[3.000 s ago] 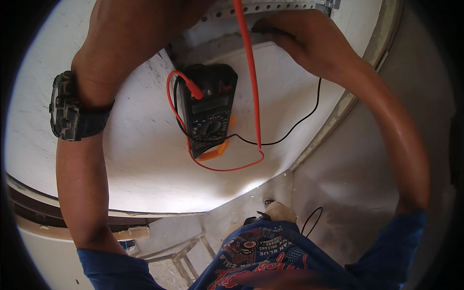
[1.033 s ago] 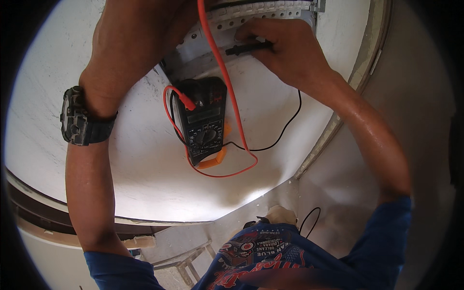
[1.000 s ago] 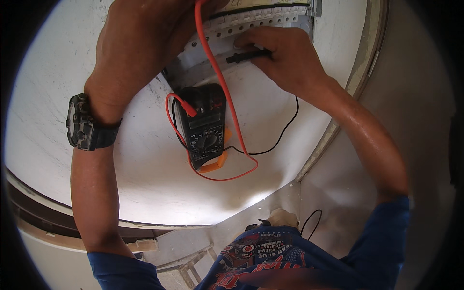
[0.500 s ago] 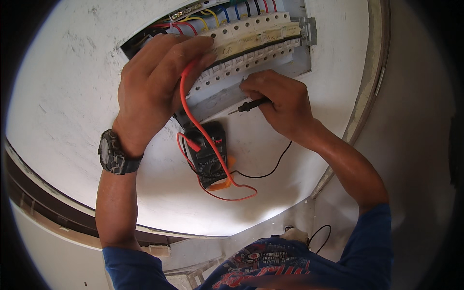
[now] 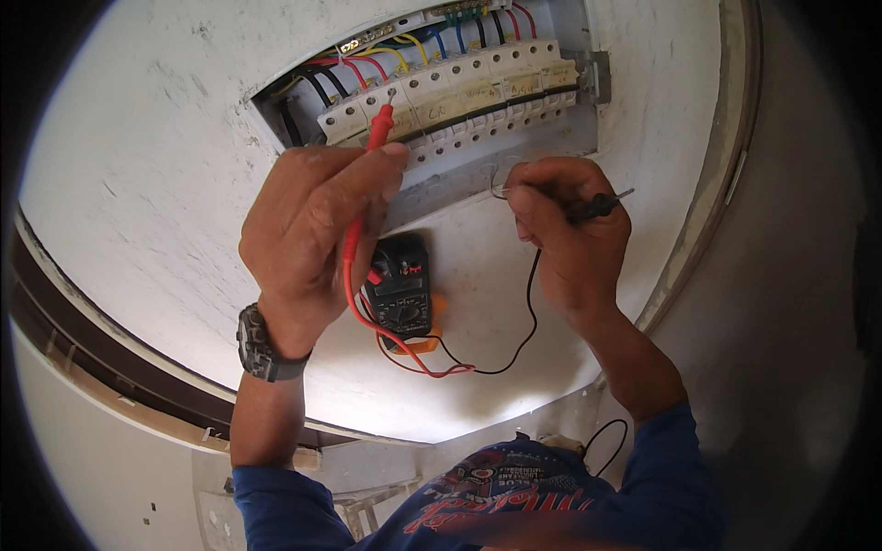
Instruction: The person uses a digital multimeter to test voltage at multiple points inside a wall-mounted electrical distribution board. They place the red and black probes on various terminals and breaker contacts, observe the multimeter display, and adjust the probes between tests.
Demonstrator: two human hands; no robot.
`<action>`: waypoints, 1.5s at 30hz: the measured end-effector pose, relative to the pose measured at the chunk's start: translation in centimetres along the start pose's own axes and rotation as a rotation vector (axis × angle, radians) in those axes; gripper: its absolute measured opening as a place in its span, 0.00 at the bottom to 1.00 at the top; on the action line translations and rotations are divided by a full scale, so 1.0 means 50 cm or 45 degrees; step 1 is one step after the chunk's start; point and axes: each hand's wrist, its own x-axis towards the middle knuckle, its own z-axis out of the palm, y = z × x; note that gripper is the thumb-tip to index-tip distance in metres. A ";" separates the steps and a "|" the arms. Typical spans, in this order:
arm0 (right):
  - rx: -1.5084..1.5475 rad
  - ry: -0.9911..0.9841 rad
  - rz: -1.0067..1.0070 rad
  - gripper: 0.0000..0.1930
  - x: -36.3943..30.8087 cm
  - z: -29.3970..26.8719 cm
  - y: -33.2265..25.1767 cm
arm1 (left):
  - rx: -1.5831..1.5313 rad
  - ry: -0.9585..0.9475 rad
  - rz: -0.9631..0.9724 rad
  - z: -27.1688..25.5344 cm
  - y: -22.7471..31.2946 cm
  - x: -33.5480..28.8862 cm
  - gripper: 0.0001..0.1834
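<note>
My left hand (image 5: 308, 216) grips a red test probe (image 5: 379, 129), whose metal tip points up at a screw hole on the row of white circuit breakers (image 5: 432, 87). Whether the tip touches the screw I cannot tell. My right hand (image 5: 579, 253), below the breakers' right half, holds a black test probe (image 5: 597, 206) with its tip turned right, away from the panel. A thin curved wire (image 5: 496, 184) is pinched between its thumb and forefinger. Between my hands, a black multimeter (image 5: 401, 285) with an orange stand rests against the white wall. Both leads hang below it.
The breakers sit in a recessed panel box (image 5: 574, 138) with coloured wires (image 5: 423, 46) and a brass terminal bar (image 5: 366, 39) along the top. A metal latch (image 5: 602, 78) sticks out on the right. A wooden frame edge (image 5: 726, 174) borders the wall.
My left hand has dropped away from the breakers, uncovering the red probe and its tip. My right hand has moved right and turned the black probe's tip from left to right.
</note>
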 end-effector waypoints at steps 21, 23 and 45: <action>0.015 -0.046 0.263 0.09 -0.273 0.050 0.010 | -0.631 0.149 -0.949 0.030 0.306 -0.224 0.16; -0.001 -0.067 0.348 0.09 -0.274 0.041 0.008 | -0.643 0.148 -0.975 0.031 0.310 -0.227 0.18; 0.155 -0.010 0.905 0.18 -0.280 0.001 -0.028 | -0.415 -0.245 -0.593 -0.035 0.264 -0.243 0.20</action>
